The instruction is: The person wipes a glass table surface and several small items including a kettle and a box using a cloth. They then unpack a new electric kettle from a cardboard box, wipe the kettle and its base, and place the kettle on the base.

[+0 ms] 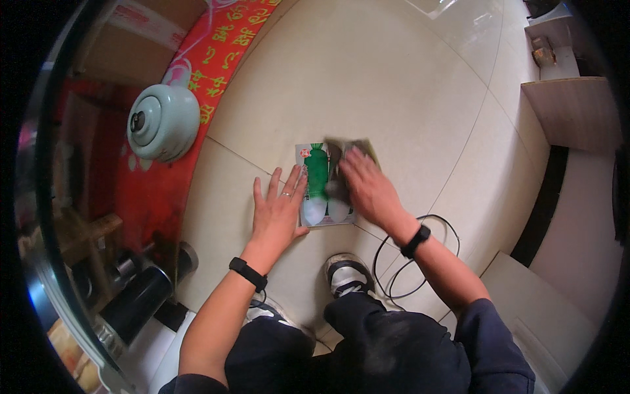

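A flat printed packet or leaflet lies on the floor tiles before me, showing a green-and-white radish and bearing writing. My left hand is spread beside its left edge, index fingertip at or on that edge. A ring and a black wristband are on this hand and wrist. My right hand reaches over the packet's right side, on or just above a dark grey-brown, sheet-like thing. That thing is blurred, so I cannot tell what it is or whether my fingers grip it. It hides part of the packet.
A pale lidded jar sits on a red printed surface at left. Beneath it at lower left is a black cylinder. A black cable loops by my shoe. Wood-look shelving lines the right.
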A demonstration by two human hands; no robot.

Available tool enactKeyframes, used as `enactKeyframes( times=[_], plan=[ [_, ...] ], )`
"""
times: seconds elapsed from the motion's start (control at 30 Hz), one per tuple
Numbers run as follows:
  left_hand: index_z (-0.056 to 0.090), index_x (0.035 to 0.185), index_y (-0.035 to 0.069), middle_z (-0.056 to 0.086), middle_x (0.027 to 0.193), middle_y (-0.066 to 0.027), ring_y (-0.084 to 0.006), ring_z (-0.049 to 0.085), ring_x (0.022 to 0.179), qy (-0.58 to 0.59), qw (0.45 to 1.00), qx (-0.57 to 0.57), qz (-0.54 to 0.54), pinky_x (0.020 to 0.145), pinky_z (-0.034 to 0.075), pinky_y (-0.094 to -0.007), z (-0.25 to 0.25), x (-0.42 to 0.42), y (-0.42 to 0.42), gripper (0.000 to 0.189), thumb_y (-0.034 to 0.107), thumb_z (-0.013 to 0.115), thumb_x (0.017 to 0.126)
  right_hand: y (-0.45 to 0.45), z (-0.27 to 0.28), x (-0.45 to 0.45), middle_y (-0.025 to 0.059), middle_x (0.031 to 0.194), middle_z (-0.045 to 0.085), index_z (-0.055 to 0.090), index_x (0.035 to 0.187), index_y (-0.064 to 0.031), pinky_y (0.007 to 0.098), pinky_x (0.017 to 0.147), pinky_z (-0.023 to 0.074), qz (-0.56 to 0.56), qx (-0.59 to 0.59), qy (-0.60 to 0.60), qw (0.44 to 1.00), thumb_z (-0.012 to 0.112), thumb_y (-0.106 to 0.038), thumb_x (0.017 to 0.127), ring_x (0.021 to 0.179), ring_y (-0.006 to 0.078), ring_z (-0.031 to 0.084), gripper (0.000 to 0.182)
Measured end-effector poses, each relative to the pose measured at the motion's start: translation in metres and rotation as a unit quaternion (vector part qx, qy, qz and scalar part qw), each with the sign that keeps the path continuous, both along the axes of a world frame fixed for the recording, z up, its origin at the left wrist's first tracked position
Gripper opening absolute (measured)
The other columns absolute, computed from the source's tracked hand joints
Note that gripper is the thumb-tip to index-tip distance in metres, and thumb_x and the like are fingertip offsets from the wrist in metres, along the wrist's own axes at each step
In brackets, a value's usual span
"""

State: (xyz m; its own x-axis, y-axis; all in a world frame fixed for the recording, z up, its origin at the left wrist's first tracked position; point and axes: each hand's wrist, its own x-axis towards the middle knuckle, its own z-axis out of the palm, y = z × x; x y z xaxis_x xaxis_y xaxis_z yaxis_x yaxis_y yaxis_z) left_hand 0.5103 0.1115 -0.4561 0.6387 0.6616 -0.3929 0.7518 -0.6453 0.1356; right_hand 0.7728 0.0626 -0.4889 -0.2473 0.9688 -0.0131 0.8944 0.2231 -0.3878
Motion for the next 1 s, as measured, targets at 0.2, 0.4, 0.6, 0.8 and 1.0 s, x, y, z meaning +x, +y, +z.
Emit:
enactKeyframes(
  times=[0.2,0.4,0.6,0.8,1.0],
  plan=[
    [0.039,0.170,0.016,0.035,0.179,-0.0014,-0.0323,0.033,0.162,0.044,0.998,0.017,0.034,0.130,0.024,-0.0644,-0.003,0.013,-0.006,0.121,0.052,0.097,0.070,-0.025,0.002,-0.029,0.0324,0.155,0.056,0.055,0.147,0.0124,0.0510,0.129,0.0383,-0.039,-0.014,-0.028,0.999,0.057,-0.004,0.096,0.153,0.0460,0.048,0.054],
    [0.035,0.172,0.012,0.033,0.180,-0.0055,-0.0346,0.031,0.163,0.030,0.999,0.016,0.025,0.130,0.022,-0.0651,-0.004,0.006,-0.009,0.125,0.052,0.096,0.071,-0.038,0.008,-0.031,0.0329,0.156,0.055,0.057,0.145,0.0122,0.0516,0.129,0.0382,-0.029,-0.019,-0.019,0.999,0.057,-0.004,0.097,0.153,0.0454,0.048,0.050],
    [0.037,0.171,0.013,0.033,0.180,-0.0050,-0.0339,0.030,0.163,0.039,0.999,0.015,0.032,0.131,0.023,-0.0641,0.001,0.017,-0.011,0.123,0.055,0.096,0.071,0.035,-0.015,-0.027,0.0296,0.159,0.053,0.056,0.146,0.0098,0.0491,0.128,0.0403,-0.085,0.058,-0.047,0.994,0.055,-0.004,0.097,0.153,0.0430,0.048,0.051],
    [0.043,0.165,0.011,0.035,0.177,-0.0140,-0.0366,0.028,0.164,-0.155,0.986,0.014,0.063,0.131,0.023,-0.0614,-0.014,0.022,-0.028,0.119,0.056,0.096,0.069,-0.023,0.003,0.000,0.0274,0.143,0.066,0.060,0.145,0.0012,0.0467,0.117,0.0505,-0.253,0.035,0.286,0.924,0.053,0.006,0.093,0.136,0.0417,0.064,0.053],
    [0.056,0.156,0.013,0.038,0.175,-0.0131,-0.0368,0.028,0.165,-0.179,0.982,-0.005,0.058,0.129,0.028,-0.0620,-0.022,0.025,-0.039,0.103,0.054,0.096,0.070,-0.058,0.003,-0.001,0.0240,0.138,0.071,0.064,0.142,0.0032,0.0412,0.118,0.0484,-0.337,0.013,0.395,0.854,0.049,0.004,0.092,0.134,0.0360,0.067,0.052]
  ],
)
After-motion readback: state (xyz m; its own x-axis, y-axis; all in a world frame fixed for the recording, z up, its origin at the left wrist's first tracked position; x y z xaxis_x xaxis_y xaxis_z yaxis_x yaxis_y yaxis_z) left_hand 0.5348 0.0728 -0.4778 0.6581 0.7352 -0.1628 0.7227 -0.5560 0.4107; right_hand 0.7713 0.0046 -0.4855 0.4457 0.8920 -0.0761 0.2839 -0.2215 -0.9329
